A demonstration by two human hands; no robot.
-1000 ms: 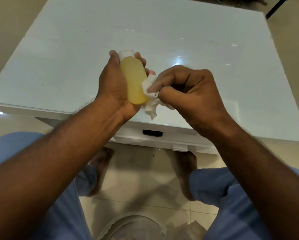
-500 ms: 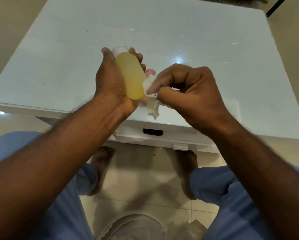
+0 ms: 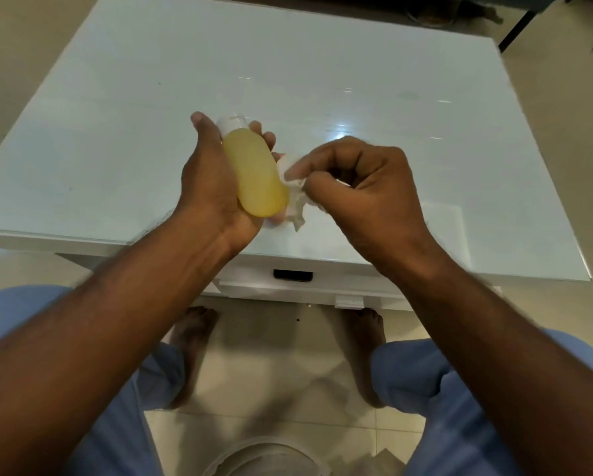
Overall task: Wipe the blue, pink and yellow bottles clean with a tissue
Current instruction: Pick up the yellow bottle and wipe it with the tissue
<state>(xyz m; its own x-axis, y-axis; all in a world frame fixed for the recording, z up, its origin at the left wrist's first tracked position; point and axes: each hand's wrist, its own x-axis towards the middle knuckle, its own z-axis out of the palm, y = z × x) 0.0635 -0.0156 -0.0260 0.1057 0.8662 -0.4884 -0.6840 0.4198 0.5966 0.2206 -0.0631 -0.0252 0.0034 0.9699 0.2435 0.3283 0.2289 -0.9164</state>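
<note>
My left hand (image 3: 209,187) grips a yellow bottle (image 3: 255,176) with a white cap (image 3: 231,123), held tilted above the near part of the white table (image 3: 357,80). My right hand (image 3: 363,190) pinches a crumpled white tissue (image 3: 295,201) against the bottle's right side, near its base. A small pink patch (image 3: 277,218) shows under the bottle, mostly hidden by my left hand; I cannot tell what it is. No blue bottle is in view.
The table has a drawer with a dark handle slot (image 3: 292,274) at its near edge. Below are my knees in blue trousers (image 3: 425,379), bare feet on a tiled floor, and a round white rim (image 3: 264,455) at the bottom.
My left hand tilted the yellow bottle so its cap leans further left. My right hand with the tissue slid a little along the bottle's right side.
</note>
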